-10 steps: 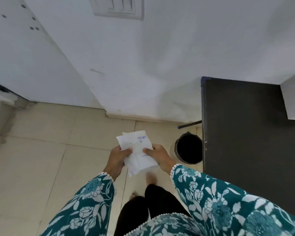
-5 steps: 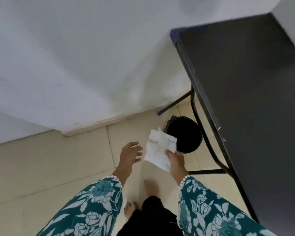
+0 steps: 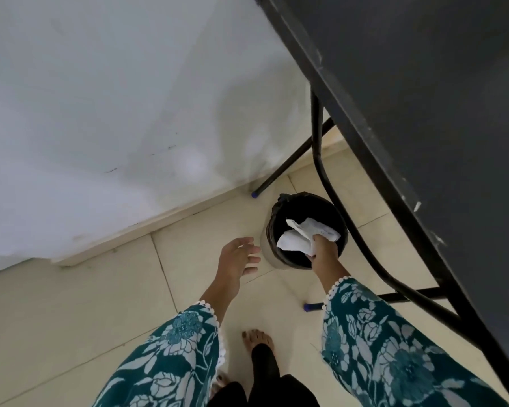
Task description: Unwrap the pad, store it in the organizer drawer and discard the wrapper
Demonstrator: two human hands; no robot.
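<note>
Head view, looking down: dark table (image 3: 423, 83) overhead to the right of the bin (image 3: 276, 254), pale floor (image 3: 86, 304) all around it. Moved in since a second ago, when both hands held the wrapper well short of the bin. Right hand (image 3: 323, 254) now over the bin's mouth, grip pinched shut on the crumpled white wrapper (image 3: 300, 236). Left hand (image 3: 237, 257) let go, just left of the bin, fingers spread and holding nothing. Wrapper's long axis roughly level, running left to right across the opening, loose end toward the wall. Probably the discard step, only the release left. No pad or drawer visible.
</note>
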